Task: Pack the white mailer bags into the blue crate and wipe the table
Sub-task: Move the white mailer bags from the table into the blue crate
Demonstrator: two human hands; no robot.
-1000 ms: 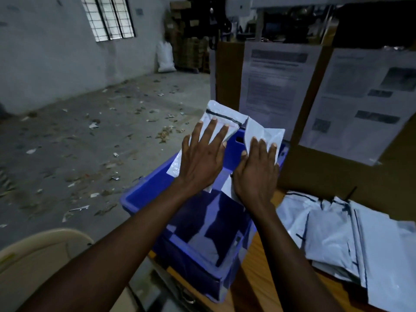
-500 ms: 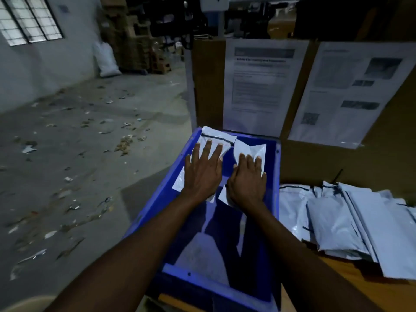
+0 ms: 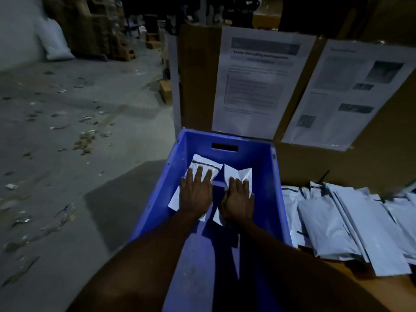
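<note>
Now both hands are down inside the blue crate [image 3: 258, 154]. The left hand [image 3: 197, 192] lies flat on a white mailer bag [image 3: 203, 163], fingers straight and spread, pressing on it rather than gripping; the bag's far end, with its dark seal strip, pokes out past the fingertips toward the crate's far wall. The right hand [image 3: 238, 200] is just beside it, palm down on a second mailer bag [image 3: 239, 173], fingers straight and close together, nothing curled round the bag. The two bags sit side by side in the far half of the crate, a strip of blue showing between them; whether they touch the bottom, can't tell. Over on the right, a stack of mailer bags [image 3: 337, 221] lies overlapped on the wooden table [image 3: 391, 289], right against the crate's side. Behind the crate stands a cardboard panel [image 3: 198, 86] with printed sheets [image 3: 258, 86] on it, and a littered floor [image 3: 67, 154] spreads off to the left.
</note>
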